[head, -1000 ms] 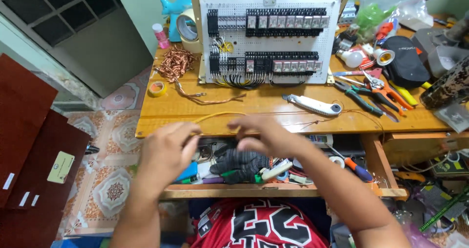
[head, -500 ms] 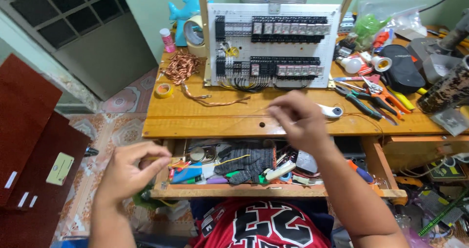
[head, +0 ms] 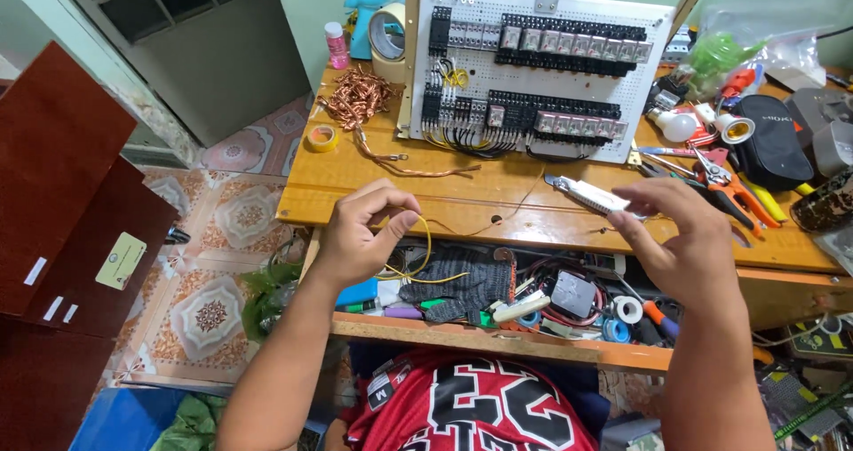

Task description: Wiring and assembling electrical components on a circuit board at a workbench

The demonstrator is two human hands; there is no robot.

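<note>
My left hand (head: 364, 233) hovers over the front edge of the wooden workbench (head: 462, 204), pinching a thin yellow wire (head: 427, 248). The wire loops down over the open drawer (head: 498, 343) and its loose end lies on a grey knitted glove (head: 471, 284). My right hand (head: 680, 238) is raised at the right, fingers curled and apart, with nothing visible in it. Its fingertips are just beside a white utility knife (head: 588, 194) that lies on the bench. Behind stands a white perforated panel (head: 542, 140) carrying rows of black relays and wiring.
A tangle of copper wire (head: 355, 95), a small yellow tape roll (head: 322, 137) and a large tape roll (head: 388, 33) sit at the back left. Red-handled cutters (head: 721, 171), a bulb (head: 680, 127) and a black pouch (head: 773, 140) crowd the right. Dark red boards (head: 62, 220) lean at the left.
Both hands held the yellow wire stretched between them; the right hand has let go and lifted right of the knife, while the left has come back up with the wire looped.
</note>
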